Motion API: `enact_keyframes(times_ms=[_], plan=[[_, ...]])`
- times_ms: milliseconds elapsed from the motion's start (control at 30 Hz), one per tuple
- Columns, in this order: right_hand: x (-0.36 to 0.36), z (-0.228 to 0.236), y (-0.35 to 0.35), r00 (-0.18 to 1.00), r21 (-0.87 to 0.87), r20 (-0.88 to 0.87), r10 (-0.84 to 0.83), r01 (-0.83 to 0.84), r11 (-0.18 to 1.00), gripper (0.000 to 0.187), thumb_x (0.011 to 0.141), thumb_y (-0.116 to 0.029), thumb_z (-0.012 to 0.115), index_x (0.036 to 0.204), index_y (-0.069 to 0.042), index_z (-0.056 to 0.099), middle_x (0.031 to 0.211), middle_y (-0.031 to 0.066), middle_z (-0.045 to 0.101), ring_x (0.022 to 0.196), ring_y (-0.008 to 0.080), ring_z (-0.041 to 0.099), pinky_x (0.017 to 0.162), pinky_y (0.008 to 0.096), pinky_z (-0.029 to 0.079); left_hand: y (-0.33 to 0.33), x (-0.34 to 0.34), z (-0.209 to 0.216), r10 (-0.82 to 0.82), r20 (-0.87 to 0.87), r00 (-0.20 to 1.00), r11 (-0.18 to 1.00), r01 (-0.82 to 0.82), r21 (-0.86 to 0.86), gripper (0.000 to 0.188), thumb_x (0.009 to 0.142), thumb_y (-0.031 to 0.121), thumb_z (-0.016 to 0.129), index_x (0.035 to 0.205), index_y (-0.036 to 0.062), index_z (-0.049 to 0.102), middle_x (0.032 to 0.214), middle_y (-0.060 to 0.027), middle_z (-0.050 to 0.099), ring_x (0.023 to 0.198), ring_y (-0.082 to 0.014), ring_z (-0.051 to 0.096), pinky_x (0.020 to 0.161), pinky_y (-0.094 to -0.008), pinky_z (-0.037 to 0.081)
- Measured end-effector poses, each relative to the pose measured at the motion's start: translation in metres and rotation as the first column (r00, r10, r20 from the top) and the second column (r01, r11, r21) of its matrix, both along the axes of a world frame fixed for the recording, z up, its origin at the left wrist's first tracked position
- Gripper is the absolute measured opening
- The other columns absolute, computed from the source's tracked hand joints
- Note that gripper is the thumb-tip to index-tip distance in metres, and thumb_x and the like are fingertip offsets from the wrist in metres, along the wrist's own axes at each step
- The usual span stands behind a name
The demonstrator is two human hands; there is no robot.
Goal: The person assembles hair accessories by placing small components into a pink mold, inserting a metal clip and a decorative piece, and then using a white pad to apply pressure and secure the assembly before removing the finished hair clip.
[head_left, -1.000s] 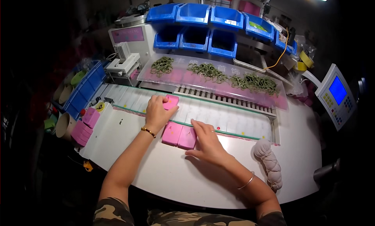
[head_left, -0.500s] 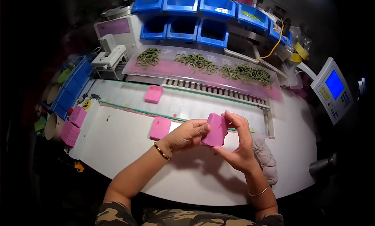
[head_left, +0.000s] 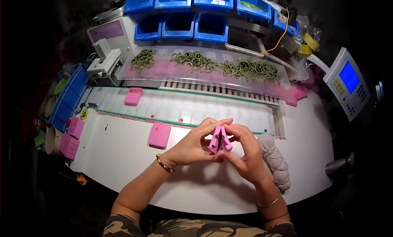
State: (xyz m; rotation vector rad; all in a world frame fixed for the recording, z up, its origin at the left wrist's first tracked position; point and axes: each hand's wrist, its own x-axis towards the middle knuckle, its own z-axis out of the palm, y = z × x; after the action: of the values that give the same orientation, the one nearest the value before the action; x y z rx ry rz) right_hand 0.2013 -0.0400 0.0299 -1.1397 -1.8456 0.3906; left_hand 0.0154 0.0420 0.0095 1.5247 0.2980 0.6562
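Both my hands are raised over the near part of the white table, holding a pink rubber mould between them. Its two halves spread apart in a V towards me, with a dark gap inside; whatever lies in the gap is too small to make out. My left hand grips the left half, its fingertips bent over the top. On the other half, my right hand has its fingers curled round the far side and its thumb low at the near edge. Another pink mould, closed, lies on the table left of my hands.
A pink mould rides on the pale conveyor belt. Beyond it, green rings lie heaped on a clear sheet, below blue bins. A grey cloth roll is right of my hands, a control panel farther right. Pink moulds stack at left.
The mould in my hands has turned, and its halves have parted. On the belt, the other mould has travelled left. My view has shifted slightly.
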Motion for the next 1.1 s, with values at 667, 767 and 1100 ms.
enact_keyframes(times_ms=[667, 767, 1100], plan=[[-0.016, -0.006, -0.007, 0.893, -0.008, -0.441, -0.088, 0.094, 0.996, 0.028, 0.085, -0.003, 0.065, 0.111, -0.002, 0.057, 0.125, 0.0171, 0.052, 0.114, 0.0238, 0.053, 0.1, 0.0357, 0.043, -0.041, 0.029, 0.021, 0.279, 0.423, 0.862, 0.796, 0.039, -0.604, 0.063, 0.085, 0.0, 0.07, 0.14, 0.0037, 0.041, 0.119, -0.0067, 0.052, 0.104, -0.0151, 0.058, 0.09, -0.0284, 0.052], [-0.028, 0.001, -0.011, 0.97, 0.177, -0.174, -0.169, 0.199, 0.964, 0.025, 0.074, -0.008, 0.08, 0.09, -0.005, 0.061, 0.107, 0.0139, 0.053, 0.1, 0.0285, 0.053, 0.091, 0.0371, 0.044, -0.044, 0.03, 0.018, 0.428, 0.433, 0.793, 0.679, 0.034, -0.733, 0.057, 0.089, 0.011, 0.069, 0.138, 0.0024, 0.041, 0.117, -0.0081, 0.052, 0.101, -0.0162, 0.058, 0.088, -0.0291, 0.053], [-0.052, -0.012, -0.025, 0.977, 0.329, 0.159, -0.141, 0.082, 0.941, 0.03, 0.074, -0.015, 0.079, 0.102, -0.008, 0.071, 0.095, 0.0036, 0.062, 0.087, 0.0212, 0.058, 0.078, 0.0349, 0.045, -0.026, 0.015, 0.011, 0.51, 0.234, 0.828, 0.48, -0.049, -0.876, 0.056, 0.096, 0.055, 0.052, 0.104, 0.0, 0.059, 0.077, -0.0085, 0.058, 0.065, -0.0182, 0.06, 0.055, -0.0284, 0.052]])
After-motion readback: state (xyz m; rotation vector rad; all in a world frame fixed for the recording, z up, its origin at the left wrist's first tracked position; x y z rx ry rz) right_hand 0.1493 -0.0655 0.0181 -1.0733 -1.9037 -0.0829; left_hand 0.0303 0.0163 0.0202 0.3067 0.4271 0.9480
